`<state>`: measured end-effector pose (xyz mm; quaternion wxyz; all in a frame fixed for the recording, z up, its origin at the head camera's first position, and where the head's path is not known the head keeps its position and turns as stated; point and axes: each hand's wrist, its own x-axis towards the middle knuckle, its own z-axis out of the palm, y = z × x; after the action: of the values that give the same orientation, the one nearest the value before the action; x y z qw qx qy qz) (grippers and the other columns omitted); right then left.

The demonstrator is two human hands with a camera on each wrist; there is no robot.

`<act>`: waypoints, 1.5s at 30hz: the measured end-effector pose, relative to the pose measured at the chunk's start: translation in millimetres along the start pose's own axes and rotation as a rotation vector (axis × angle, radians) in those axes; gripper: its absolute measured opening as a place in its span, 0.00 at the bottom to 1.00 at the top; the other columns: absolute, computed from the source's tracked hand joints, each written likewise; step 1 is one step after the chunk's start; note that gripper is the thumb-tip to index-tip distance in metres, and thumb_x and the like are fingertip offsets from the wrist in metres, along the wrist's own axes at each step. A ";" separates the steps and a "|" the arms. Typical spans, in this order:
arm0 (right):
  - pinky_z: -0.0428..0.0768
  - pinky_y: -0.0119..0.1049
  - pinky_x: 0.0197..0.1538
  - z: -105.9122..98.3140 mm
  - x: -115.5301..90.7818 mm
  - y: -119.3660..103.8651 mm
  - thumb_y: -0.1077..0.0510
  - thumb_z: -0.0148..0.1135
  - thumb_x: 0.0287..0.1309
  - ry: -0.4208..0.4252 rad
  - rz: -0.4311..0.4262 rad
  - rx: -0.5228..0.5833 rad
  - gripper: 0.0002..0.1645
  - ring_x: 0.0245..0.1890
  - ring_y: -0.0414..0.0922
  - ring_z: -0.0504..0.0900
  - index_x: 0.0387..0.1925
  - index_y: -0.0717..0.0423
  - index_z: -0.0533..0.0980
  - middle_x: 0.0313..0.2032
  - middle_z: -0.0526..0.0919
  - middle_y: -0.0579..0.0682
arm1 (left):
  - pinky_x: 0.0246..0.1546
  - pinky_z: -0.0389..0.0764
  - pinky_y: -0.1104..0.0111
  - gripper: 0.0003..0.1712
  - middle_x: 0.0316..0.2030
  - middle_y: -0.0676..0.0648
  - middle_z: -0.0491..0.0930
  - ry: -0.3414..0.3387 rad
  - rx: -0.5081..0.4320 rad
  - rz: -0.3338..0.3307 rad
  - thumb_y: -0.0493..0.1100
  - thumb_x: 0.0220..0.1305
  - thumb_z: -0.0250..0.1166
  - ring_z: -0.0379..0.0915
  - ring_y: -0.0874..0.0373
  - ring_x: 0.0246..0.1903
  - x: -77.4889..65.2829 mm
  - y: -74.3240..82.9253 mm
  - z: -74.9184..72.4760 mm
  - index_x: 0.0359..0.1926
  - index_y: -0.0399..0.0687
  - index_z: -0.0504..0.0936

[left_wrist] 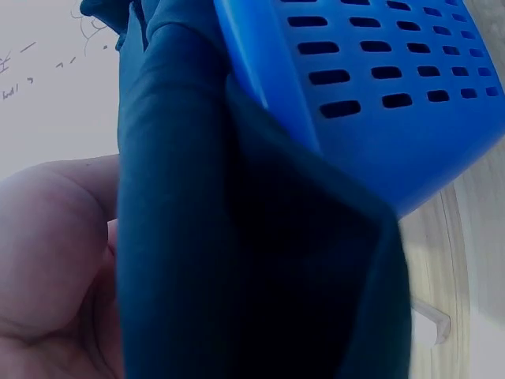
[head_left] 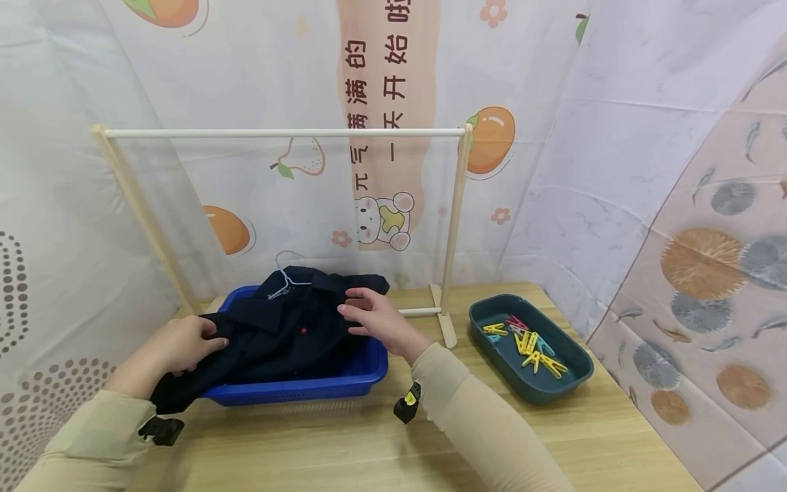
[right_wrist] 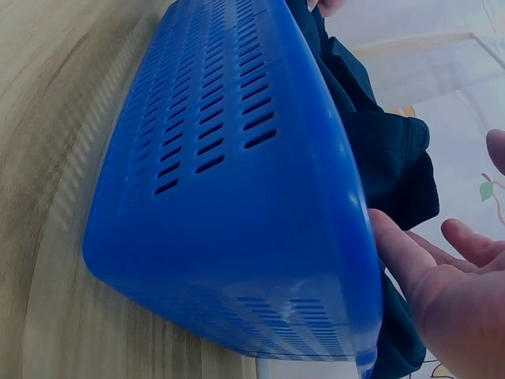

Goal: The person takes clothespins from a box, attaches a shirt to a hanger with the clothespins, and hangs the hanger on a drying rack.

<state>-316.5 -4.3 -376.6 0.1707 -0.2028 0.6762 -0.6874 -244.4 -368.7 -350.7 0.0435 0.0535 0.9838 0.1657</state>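
Head alone: clothespins [head_left: 530,343] | left grip [head_left: 177,347] holds dark garment [head_left: 279,345] | right grip [head_left: 382,320] relaxed, fingers extended

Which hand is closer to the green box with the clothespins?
Right. The right hand is left of the green box, by the blue basket; the left hand is farther left, gripping dark cloth.

One surface [head_left: 295,451], one rack [head_left: 283,133], one basket [head_left: 295,391], one hanger [head_left: 286,277], at least one garment [head_left: 279,359], one tub [head_left: 515,377], and at least eight clips [head_left: 529,344] (they overlap, so the exact count is unclear).
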 end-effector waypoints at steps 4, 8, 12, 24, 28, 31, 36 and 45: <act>0.80 0.48 0.57 1.4 -0.9 -0.8 0.54 0.63 0.72 -0.011 -0.002 -0.016 0.32 0.62 0.52 0.78 0.71 0.59 0.66 0.64 0.74 0.58 | 0.17 0.76 0.61 0.23 0.15 0.49 0.69 0.001 -0.016 -0.007 0.51 0.73 0.62 0.70 0.56 0.14 -1.2 -0.1 0.0 0.23 0.50 0.65; 0.81 0.48 0.56 1.9 -1.3 -1.2 0.53 0.63 0.72 -0.018 -0.005 -0.034 0.31 0.61 0.52 0.78 0.70 0.60 0.67 0.63 0.75 0.57 | 0.18 0.77 0.61 0.23 0.15 0.49 0.69 0.013 -0.027 -0.002 0.52 0.73 0.62 0.70 0.56 0.14 -2.1 -0.3 -0.8 0.24 0.49 0.65; 0.81 0.49 0.56 1.1 -0.9 -0.9 0.53 0.63 0.71 -0.025 -0.005 -0.046 0.31 0.61 0.52 0.78 0.69 0.60 0.68 0.62 0.76 0.57 | 0.18 0.76 0.61 0.22 0.14 0.50 0.69 0.025 -0.013 0.015 0.52 0.74 0.61 0.70 0.56 0.13 -3.6 1.3 -3.1 0.25 0.49 0.66; 0.81 0.48 0.55 -5.0 -2.0 -8.3 0.53 0.63 0.72 -0.021 -0.015 -0.059 0.33 0.61 0.52 0.78 0.71 0.60 0.65 0.63 0.75 0.57 | 0.25 0.73 0.61 0.19 0.13 0.53 0.71 0.071 0.056 0.107 0.51 0.75 0.61 0.72 0.58 0.13 -6.4 5.8 -11.2 0.27 0.52 0.69; 0.81 0.48 0.56 -9.1 -3.5 -10.0 0.53 0.63 0.72 -0.025 -0.013 -0.053 0.32 0.62 0.52 0.77 0.71 0.59 0.66 0.64 0.75 0.58 | 0.24 0.72 0.62 0.17 0.14 0.54 0.70 0.087 0.074 0.122 0.51 0.75 0.61 0.71 0.59 0.14 -8.3 8.6 -14.5 0.28 0.53 0.70; 0.80 0.49 0.57 -13.4 -6.0 -11.9 0.53 0.62 0.72 -0.030 -0.018 -0.063 0.31 0.63 0.52 0.77 0.70 0.59 0.67 0.64 0.74 0.58 | 0.23 0.71 0.62 0.16 0.15 0.55 0.70 0.108 0.094 0.131 0.51 0.75 0.61 0.71 0.60 0.14 -9.8 10.3 -16.6 0.29 0.54 0.72; 0.79 0.49 0.58 -23.1 -10.1 -15.6 0.53 0.61 0.73 -0.035 -0.032 -0.087 0.31 0.64 0.53 0.76 0.71 0.60 0.66 0.65 0.73 0.59 | 0.24 0.69 0.61 0.13 0.14 0.56 0.70 0.148 0.124 0.137 0.51 0.75 0.61 0.71 0.61 0.14 -11.2 12.3 -19.4 0.31 0.56 0.76; 0.80 0.47 0.57 -38.9 -16.4 -22.6 0.51 0.61 0.73 -0.019 -0.053 -0.131 0.33 0.65 0.54 0.75 0.72 0.60 0.64 0.66 0.72 0.59 | 0.25 0.69 0.58 0.10 0.16 0.58 0.71 0.259 0.185 0.192 0.52 0.74 0.63 0.70 0.61 0.19 -13.6 15.2 -22.5 0.34 0.55 0.81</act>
<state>-321.3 38.1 -355.0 0.1454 -0.2379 0.7126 -0.6438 -231.9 -363.3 -323.5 -0.1046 0.1291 0.9826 0.0834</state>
